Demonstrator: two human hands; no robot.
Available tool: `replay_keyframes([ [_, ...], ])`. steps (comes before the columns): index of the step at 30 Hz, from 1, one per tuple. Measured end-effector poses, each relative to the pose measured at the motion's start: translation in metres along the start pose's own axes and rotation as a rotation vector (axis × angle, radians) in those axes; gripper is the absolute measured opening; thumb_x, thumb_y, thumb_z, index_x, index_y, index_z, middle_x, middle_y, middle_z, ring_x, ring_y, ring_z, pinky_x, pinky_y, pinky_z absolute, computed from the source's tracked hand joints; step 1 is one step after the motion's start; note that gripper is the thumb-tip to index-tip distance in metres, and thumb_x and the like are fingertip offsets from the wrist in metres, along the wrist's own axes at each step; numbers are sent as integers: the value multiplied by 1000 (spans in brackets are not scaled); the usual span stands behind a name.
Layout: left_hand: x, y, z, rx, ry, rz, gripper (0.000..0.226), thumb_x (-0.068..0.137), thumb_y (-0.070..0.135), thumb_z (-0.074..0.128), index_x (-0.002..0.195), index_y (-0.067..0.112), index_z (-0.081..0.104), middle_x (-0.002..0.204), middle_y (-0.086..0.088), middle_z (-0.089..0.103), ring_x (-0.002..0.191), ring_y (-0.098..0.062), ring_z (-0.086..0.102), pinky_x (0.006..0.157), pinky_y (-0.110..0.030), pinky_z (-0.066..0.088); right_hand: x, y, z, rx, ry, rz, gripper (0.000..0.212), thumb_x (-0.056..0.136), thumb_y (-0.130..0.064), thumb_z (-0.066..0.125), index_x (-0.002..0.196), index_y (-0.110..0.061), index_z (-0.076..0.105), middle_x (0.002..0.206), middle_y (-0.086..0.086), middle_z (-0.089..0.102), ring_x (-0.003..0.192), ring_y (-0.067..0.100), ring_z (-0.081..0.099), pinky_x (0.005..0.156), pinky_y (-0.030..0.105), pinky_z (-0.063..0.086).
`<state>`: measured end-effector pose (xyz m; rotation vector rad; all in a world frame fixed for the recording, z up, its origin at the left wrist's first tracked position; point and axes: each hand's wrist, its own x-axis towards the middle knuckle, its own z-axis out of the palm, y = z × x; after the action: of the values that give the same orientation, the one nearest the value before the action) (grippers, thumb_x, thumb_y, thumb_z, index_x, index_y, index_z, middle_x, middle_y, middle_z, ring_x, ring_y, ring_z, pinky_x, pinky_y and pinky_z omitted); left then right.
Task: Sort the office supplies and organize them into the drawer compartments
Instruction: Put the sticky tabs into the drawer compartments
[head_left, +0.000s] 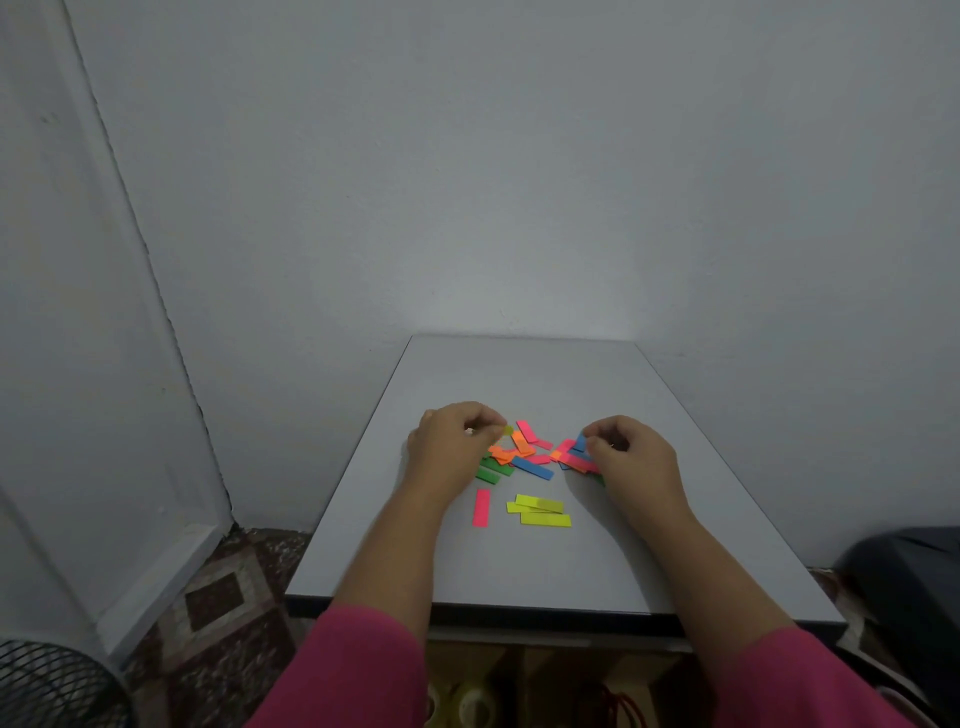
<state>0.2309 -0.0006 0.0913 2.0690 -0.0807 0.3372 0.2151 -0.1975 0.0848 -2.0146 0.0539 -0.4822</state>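
Pinching a small yellow paper tab (508, 430), left hand (452, 441) rests at the scattered pile of coloured sticky flags (524, 453) on the grey tabletop (519, 379). Right hand (631, 457) grips a blue flag (581, 442). Sorted yellow flags (540, 510) lie nearer, a lone pink flag (482, 507) beside them.

Three yellow strips (540, 511), one lone pink strip (481, 507).

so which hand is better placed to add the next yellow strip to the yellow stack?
Left, probably. The left hand already pinches a yellow strip at its fingertips, while the right hand is busy on a blue strip. The yellow stack lies between both.
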Motion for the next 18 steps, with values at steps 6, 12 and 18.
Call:
replay_keyframes([
  [6,-4,9,-9,-340,215,-35,10,84,9,69,79,19,70,77,6,68,75,-9,62,76,-24,50,-1,-2,-2,43,1,4,17,88,-9,56,82,-18,68,84,-7,66,80,9,59,68,22,44],
  [12,-25,4,-16,-230,53,68,6,79,15,75,80,20,77,80,3,66,74,-2,60,71,-21,49,2,-3,1,-60,-65,-11,7,81,-23,68,80,-29,71,90,-7,61,84,11,57,74,26,45],
  [18,-33,5,3,189,-216,226,12,78,37,71,87,35,77,79,12,60,91,-5,49,82,-24,39,4,2,4,-334,-189,-87,23,82,-34,70,105,-33,71,102,-9,63,97,10,56,92,36,46],
])
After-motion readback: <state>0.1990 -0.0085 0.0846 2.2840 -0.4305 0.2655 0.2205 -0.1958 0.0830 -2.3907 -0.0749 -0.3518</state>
